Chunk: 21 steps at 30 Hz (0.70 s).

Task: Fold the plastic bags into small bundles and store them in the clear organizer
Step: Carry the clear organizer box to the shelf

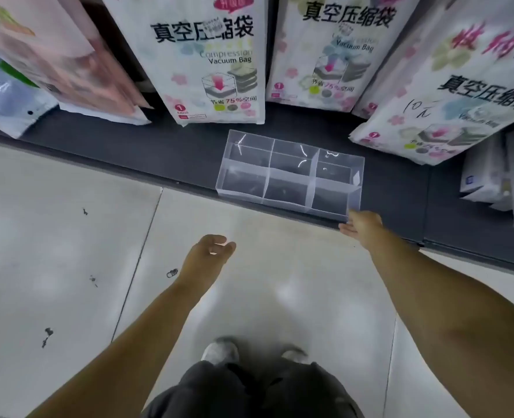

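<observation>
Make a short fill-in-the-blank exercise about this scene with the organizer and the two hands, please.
1. The compartments of the clear organizer are all ___.
2. The hand at the organizer's near corner is the person's ___ one.
3. The left hand hovers over the tiled floor and holds ___.
4. The white package behind the organizer reads "Vacuum ___".

Missing words: empty; right; nothing; Bag.

I count 1 clear organizer (289,176) w/ 6 slots: 3 across, 2 deep. Far side: 3 big white flower packs: middle pack (210,55), next pack (331,49), right pack (461,95). Far left: 1 pink pack (56,55). My 2 hands: left hand (210,254) & right hand (363,226). Near: my 2 shoes: left shoe (219,352) & right shoe (295,354).
</observation>
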Tool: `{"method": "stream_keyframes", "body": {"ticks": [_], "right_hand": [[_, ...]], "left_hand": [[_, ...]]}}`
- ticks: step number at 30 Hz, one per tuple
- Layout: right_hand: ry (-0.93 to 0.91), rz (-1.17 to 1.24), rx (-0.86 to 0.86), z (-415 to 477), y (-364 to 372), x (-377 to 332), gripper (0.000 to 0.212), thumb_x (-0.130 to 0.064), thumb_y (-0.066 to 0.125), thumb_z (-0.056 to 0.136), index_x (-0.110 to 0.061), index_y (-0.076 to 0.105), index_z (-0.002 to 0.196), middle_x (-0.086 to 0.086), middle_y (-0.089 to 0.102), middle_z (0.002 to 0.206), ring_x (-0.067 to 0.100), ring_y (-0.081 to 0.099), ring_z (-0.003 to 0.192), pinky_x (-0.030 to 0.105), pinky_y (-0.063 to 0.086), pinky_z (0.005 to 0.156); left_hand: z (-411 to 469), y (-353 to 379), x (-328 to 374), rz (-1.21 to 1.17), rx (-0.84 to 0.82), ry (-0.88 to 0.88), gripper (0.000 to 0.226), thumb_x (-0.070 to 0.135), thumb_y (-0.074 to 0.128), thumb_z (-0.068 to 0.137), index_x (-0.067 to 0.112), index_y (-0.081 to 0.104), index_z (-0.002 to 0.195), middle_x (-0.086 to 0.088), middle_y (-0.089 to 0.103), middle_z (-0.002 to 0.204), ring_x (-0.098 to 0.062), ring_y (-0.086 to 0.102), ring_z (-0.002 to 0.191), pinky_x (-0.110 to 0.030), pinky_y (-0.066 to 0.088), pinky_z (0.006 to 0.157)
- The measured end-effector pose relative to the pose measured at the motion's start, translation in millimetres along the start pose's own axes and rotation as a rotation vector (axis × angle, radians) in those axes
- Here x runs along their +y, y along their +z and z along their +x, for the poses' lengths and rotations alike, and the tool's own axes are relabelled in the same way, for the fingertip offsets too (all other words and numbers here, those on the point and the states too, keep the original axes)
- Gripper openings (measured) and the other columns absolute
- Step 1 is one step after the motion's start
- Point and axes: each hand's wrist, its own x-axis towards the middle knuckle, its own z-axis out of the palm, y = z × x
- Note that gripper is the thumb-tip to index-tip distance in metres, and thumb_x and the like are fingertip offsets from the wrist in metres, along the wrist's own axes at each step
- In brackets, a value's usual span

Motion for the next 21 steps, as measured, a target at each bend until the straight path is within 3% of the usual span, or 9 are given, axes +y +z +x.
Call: {"method": "stream_keyframes", "body": {"ticks": [3,7,8,11,13,18,21], "right_hand": [[0.039,0.118,-0.056,-3.6,-6.4,3.2,0.024,0.007,0.041,0.094,0.008,0.047,0.117,0.023,0.059,0.092,0.034,0.063,0.104,0.035,0.054,0.082],[0.076,0.215,-0.167,-46.0,-20.8,21.1,0.009,0.005,0.042,0.094,-0.001,0.048,0.091,0.016,0.051,0.081,0.023,0.06,0.073,0.026,0.057,0.054],[0.081,0.257,-0.189,-60.8,-26.4,26.1,0.01,0.004,0.043,0.094,-0.002,0.048,0.088,0.015,0.052,0.079,0.02,0.06,0.067,0.026,0.057,0.053],[0.101,0.388,-0.21,-116.1,-50.5,39.8,0.018,0.003,0.047,0.092,-0.002,0.047,0.074,0.012,0.047,0.068,0.016,0.06,0.054,0.026,0.057,0.057],[0.128,0.445,-0.195,-162.2,-72.3,46.2,0.022,0.003,0.049,0.089,-0.005,0.045,0.069,0.012,0.045,0.067,0.017,0.06,0.057,0.023,0.057,0.056],[0.173,0.53,-0.173,-292.2,-145.4,55.5,0.021,0.003,0.054,0.088,-0.004,0.048,0.069,0.014,0.048,0.071,0.019,0.056,0.066,0.021,0.058,0.061],[0.159,0.581,-0.191,-374.6,-193.9,60.6,0.017,0.0,0.057,0.09,-0.002,0.052,0.074,0.013,0.05,0.076,0.019,0.056,0.069,0.023,0.058,0.067]], "left_hand": [[-5.2,-1.5,2.2,0.01,0.001,0.012,0.03,0.029,0.063,0.09,0.014,0.058,0.116,-0.004,0.065,0.107,-0.022,0.062,0.097,-0.033,0.045,0.084],[-38.6,-10.6,12.2,-0.004,-0.038,0.001,0.029,0.026,0.063,0.09,0.013,0.058,0.115,-0.006,0.066,0.11,-0.022,0.061,0.094,-0.031,0.044,0.081],[-52.4,-13.8,18.2,0.012,-0.047,0.004,0.029,0.027,0.063,0.09,0.013,0.058,0.116,-0.006,0.066,0.11,-0.021,0.06,0.094,-0.03,0.044,0.081],[-96.9,-23.8,34.5,0.09,-0.075,0.023,0.032,0.031,0.061,0.091,0.015,0.057,0.118,-0.004,0.065,0.111,-0.021,0.061,0.099,-0.032,0.046,0.087],[-131.7,-31.4,52.2,0.152,-0.081,0.041,0.032,0.033,0.06,0.092,0.016,0.056,0.119,-0.003,0.064,0.111,-0.022,0.061,0.103,-0.034,0.048,0.091],[-232.4,-48.7,110.3,0.288,-0.121,0.109,0.031,0.037,0.055,0.093,0.021,0.055,0.12,0.001,0.061,0.114,-0.015,0.058,0.103,-0.017,0.041,0.07],[-299.4,-56.7,149.9,0.349,-0.158,0.178,0.033,0.037,0.054,0.094,0.021,0.054,0.122,0.001,0.059,0.118,-0.016,0.056,0.106,-0.015,0.039,0.071]]}}
